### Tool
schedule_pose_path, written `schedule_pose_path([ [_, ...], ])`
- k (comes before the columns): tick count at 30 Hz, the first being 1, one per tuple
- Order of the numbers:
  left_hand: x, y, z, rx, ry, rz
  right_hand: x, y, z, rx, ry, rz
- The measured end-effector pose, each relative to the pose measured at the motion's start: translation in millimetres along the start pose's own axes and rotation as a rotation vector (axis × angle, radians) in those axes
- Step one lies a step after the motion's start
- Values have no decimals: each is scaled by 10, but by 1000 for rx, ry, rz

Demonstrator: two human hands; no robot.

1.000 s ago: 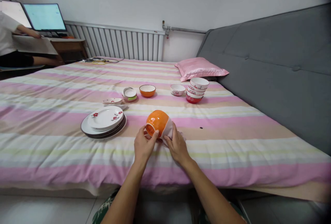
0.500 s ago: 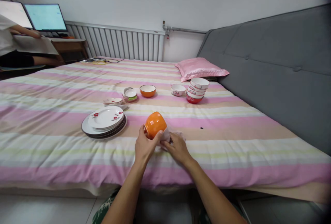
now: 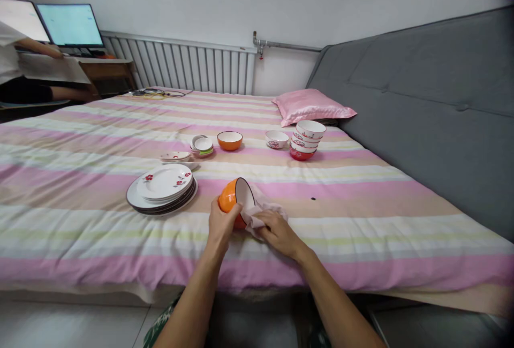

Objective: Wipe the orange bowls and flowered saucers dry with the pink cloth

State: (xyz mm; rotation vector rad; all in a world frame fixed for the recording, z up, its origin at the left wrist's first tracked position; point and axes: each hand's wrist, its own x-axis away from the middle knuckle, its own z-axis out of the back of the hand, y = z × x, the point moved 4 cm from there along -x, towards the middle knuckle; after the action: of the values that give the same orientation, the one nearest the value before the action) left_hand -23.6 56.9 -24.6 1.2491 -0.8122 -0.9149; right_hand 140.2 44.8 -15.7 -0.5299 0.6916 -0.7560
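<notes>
My left hand (image 3: 220, 225) grips an orange bowl (image 3: 228, 196) by its outside, above the near part of the bed. The bowl lies tilted on its side, its white inside and dark rim turned to the right. A pale pink cloth (image 3: 263, 201) is bunched in my right hand (image 3: 278, 230), which presses it against the bowl's rim and inner edge. Some of the right fingers are hidden by the cloth. Left of the hands sits a stack of plates (image 3: 166, 183), the top ones white with red flowers.
Farther back stand another orange bowl (image 3: 229, 141), small stacked dishes (image 3: 202, 145), a white patterned bowl (image 3: 277, 139) and a stack of bowls (image 3: 307, 139). A pink pillow (image 3: 313, 107) lies near the grey headboard (image 3: 421, 85). A person (image 3: 24, 64) sits at a desk, far left.
The orange bowl has turned in my left hand, so its opening now faces right instead of away from view. The cloth in my right hand has come up to its rim.
</notes>
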Motion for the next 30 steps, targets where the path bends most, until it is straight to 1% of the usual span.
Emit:
schedule_pose_path([
  [1, 2, 13, 7, 35, -13, 10, -7, 24, 37, -81, 19, -20],
  [2, 7, 30, 14, 56, -26, 17, -15, 71, 78, -174, 73, -63],
  [3, 15, 50, 20, 68, -41, 16, -19, 141, 118, -266, 160, -126],
  [5, 34, 94, 27, 75, -69, -11, 1, 326, 183, -418, 408, -292],
  [6, 45, 112, 24, 78, -87, -28, 22, 417, 199, -454, 523, -366],
  [8, 64, 139, 13, 79, -124, -65, 60, 559, 199, -491, 668, -466],
  [11, 77, 152, -6, 45, -153, -99, 91, 654, 188, -551, 771, -541],
  [14, 70, 140, -17, -5, -159, -112, 77, 635, 177, -739, 829, -560],
  [16, 60, 121, -27, -24, -169, -110, 43, 579, 162, -863, 856, -524],
  [17, 56, 113, -31, -31, -172, -111, 22, 543, 151, -888, 864, -495],
  [19, 57, 110, -39, -53, -170, -135, -22, 461, 115, -859, 854, -431],
  [21, 75, 130, -47, -101, -157, -189, -66, 374, 51, -803, 799, -364],
  [24, 125, 183, -71, -195, -161, -284, -117, 241, -50, -704, 677, -225],
  [26, 156, 206, -90, -243, -183, -330, -133, 160, -100, -562, 575, -120],
  [27, 166, 212, -97, -262, -195, -347, -136, 129, -119, -448, 527, -80],
  [30, 182, 213, -111, -306, -220, -390, -138, 72, -158, -10, 433, 26],
])
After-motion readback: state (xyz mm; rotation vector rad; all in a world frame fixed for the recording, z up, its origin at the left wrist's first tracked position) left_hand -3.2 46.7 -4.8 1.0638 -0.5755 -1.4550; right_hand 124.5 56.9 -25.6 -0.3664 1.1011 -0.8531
